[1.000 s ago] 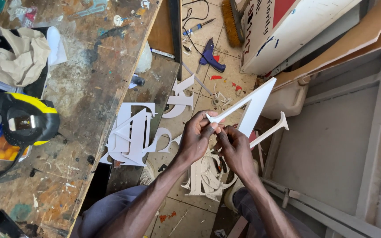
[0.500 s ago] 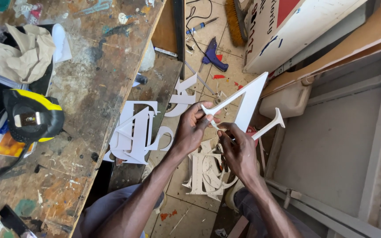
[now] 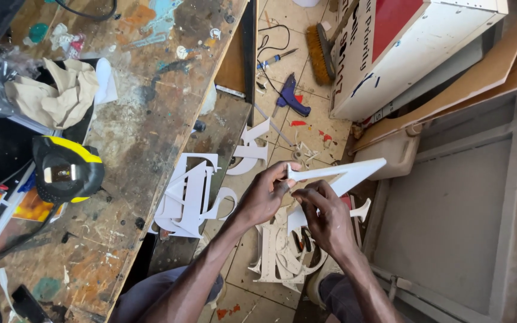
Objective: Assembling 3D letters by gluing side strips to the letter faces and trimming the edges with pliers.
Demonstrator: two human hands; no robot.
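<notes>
imo keep the grip light & near the edge, bc the white cutout letter (image 3: 342,179), a thin flat angular pc w/ a serif foot, sits mid-air over the floor right of the workbench (image 3: 151,119), left hand (image 3: 264,197) pinching its end, right hand (image 3: 324,215) closed on its edge.

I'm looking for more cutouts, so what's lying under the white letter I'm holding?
Under the white letter held by both hands, more white cutout letters lie piled on the tiled floor. The right hand and wrist cover part of the pile, so its full extent is hidden.
</notes>
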